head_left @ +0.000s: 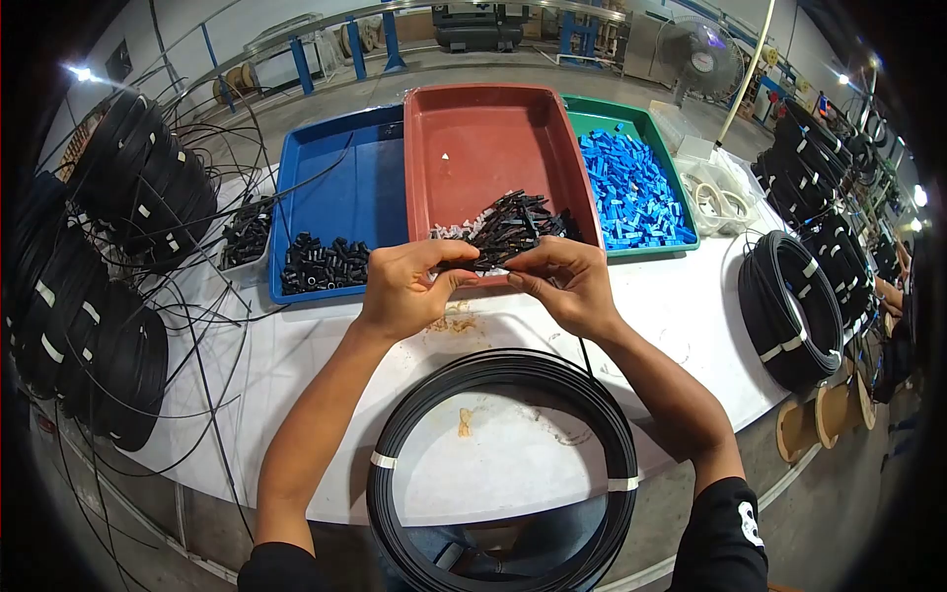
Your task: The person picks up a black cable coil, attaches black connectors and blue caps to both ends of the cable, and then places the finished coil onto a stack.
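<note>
Grey floor (444, 71); pale wall (281, 12); bright lamps (920, 195).

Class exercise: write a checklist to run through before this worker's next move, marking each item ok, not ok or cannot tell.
1. Left grip and right grip close together: ok.
2. Something pinched in each: cannot tell, dark pieces lie behind.
3. Cable coil bound: ok, two white bands show.
4. Coil wholly on the table: not ok, its near side overhangs.
5. Blue pieces inside the green tray: ok.
</note>
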### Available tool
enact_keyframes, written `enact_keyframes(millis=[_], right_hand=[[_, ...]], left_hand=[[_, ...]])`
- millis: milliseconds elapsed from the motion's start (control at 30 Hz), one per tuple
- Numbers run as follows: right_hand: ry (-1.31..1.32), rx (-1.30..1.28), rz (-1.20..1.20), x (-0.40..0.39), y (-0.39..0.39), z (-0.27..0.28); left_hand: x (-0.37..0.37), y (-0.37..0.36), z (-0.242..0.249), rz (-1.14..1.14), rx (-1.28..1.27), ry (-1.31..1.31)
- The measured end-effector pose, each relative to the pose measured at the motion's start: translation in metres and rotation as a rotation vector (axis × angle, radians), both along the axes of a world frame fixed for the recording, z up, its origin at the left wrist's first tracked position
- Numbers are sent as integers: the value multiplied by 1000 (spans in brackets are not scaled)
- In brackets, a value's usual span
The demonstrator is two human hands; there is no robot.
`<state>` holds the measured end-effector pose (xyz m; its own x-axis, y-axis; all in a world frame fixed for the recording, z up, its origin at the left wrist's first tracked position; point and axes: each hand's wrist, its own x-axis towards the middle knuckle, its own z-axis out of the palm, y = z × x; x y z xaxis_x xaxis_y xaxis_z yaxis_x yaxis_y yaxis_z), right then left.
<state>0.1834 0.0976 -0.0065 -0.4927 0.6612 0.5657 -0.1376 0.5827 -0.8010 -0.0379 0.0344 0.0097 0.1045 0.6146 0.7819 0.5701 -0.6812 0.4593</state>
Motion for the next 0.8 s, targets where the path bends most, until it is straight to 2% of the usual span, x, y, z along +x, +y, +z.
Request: enact_keyframes(millis=[133,300,800], right_hand=[[-43,60,-30,0,1,1],[-179,273,-95,2,-9,18],[-205,459,-163,2,-5,12]], left_hand=[[1,-1,3,-19,29,69],[4,-3,1,-26,25,93],[8,-3,-4,-27,34,71]])
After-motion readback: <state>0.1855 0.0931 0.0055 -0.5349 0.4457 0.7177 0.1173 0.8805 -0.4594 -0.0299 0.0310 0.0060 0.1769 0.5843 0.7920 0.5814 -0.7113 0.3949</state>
